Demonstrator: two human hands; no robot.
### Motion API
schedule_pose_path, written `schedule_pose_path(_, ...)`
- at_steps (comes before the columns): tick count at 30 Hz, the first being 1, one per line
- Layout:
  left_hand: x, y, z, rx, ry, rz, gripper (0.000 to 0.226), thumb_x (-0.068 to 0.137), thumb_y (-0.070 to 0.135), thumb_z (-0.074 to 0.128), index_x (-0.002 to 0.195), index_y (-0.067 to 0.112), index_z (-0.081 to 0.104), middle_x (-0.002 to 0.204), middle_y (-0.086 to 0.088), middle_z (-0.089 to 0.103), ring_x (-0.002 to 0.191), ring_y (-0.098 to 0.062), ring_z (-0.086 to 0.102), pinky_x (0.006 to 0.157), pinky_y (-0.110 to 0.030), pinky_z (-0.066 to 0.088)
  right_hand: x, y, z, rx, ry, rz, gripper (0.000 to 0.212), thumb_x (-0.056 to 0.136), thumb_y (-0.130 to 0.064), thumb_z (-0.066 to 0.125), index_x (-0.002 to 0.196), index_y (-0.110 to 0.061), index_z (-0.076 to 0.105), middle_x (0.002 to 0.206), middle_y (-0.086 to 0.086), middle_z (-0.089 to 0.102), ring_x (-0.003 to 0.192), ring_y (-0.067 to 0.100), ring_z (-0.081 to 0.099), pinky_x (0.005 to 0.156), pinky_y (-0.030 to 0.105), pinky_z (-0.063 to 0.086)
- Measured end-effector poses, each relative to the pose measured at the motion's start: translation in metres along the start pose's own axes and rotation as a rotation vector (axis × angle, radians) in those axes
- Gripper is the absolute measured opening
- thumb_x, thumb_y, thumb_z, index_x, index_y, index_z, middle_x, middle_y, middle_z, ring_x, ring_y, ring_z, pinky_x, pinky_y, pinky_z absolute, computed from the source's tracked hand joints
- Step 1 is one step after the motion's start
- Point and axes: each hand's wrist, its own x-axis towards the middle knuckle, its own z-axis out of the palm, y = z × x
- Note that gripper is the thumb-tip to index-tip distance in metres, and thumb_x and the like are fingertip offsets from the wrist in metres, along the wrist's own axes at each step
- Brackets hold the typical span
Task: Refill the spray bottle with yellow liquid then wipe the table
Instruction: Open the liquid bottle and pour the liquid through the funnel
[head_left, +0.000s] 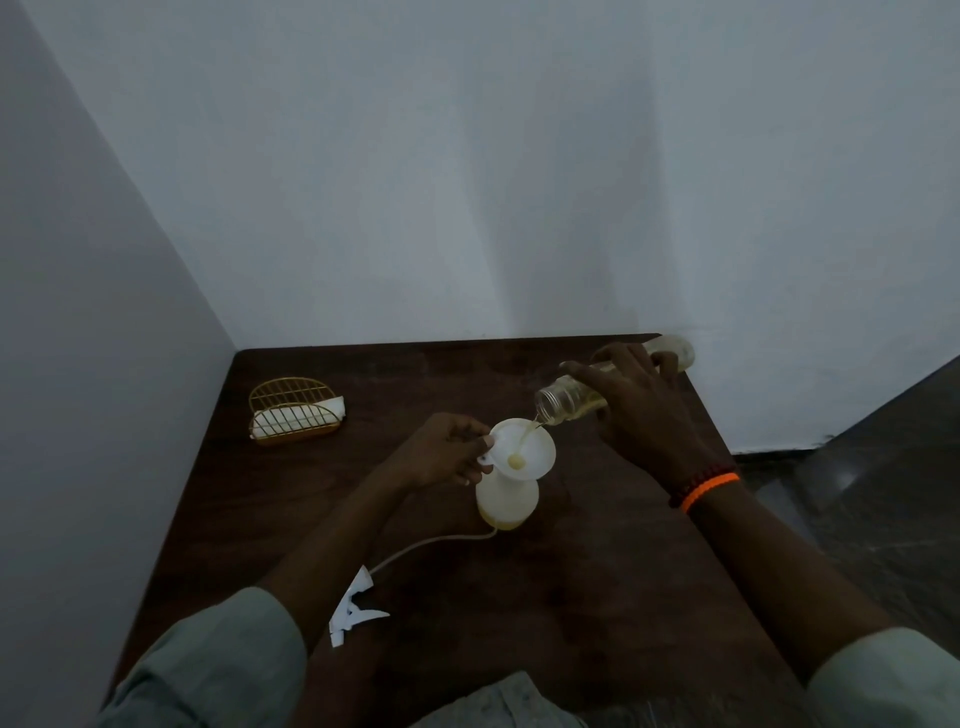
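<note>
Head view: a clear bottle (571, 397) is gripped by the right hand (641, 405) and tilted, yellow liquid being poured into a white funnel (524, 449) pinched by left-hand fingers (480, 447), seated in the spray bottle (506, 501) mid-bench (597, 597).

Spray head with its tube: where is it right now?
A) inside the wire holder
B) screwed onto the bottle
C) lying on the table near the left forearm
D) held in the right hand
C: the spray head lies on the table beside the left forearm, while the funnel sits in the open neck of the spray bottle.
</note>
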Motion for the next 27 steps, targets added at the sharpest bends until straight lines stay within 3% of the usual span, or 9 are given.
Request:
schedule_pose_path(10, 0.000, -0.002, -0.001, 0.002, -0.002, 0.003, 0.024, 0.095, 0.020, 0.061, 0.113, 0.007, 0.067, 0.099, -0.019, 0.073, 0.071, -0.020, 0.069, 0.073, -0.039, 0.058, 0.000, -0.001, -0.004, -0.023, 0.019, -0.022, 0.069, 0.070, -0.011, 0.075, 0.133, -0.034, 0.058, 0.124, 0.006, 0.057, 0.118, 0.027, 0.052, 0.095, 0.048, 0.033)
schedule_pose_path(18, -0.001, -0.001, -0.001, 0.001, 0.002, 0.009, 0.024, 0.095, 0.020, 0.060, 0.113, 0.007, 0.068, 0.099, -0.019, 0.073, 0.070, -0.017, 0.069, 0.065, -0.030, 0.058, 0.001, -0.002, -0.005, -0.006, 0.019, -0.004, 0.068, 0.072, -0.013, 0.074, 0.134, -0.035, 0.057, 0.124, 0.003, 0.056, 0.119, 0.025, 0.051, 0.096, 0.048, 0.033)
schedule_pose_path(27, -0.002, -0.001, -0.002, 0.017, -0.001, 0.016, 0.026, 0.095, 0.019, 0.060, 0.116, 0.005, 0.065, 0.102, -0.021, 0.071, 0.069, -0.016, 0.068, 0.061, -0.024, 0.058, -0.006, -0.008, 0.016, 0.183, -0.027, 0.077, 0.069, 0.072, -0.012, 0.075, 0.135, -0.036, 0.057, 0.119, 0.000, 0.056, 0.115, 0.020, 0.050, 0.090, 0.043, 0.029)
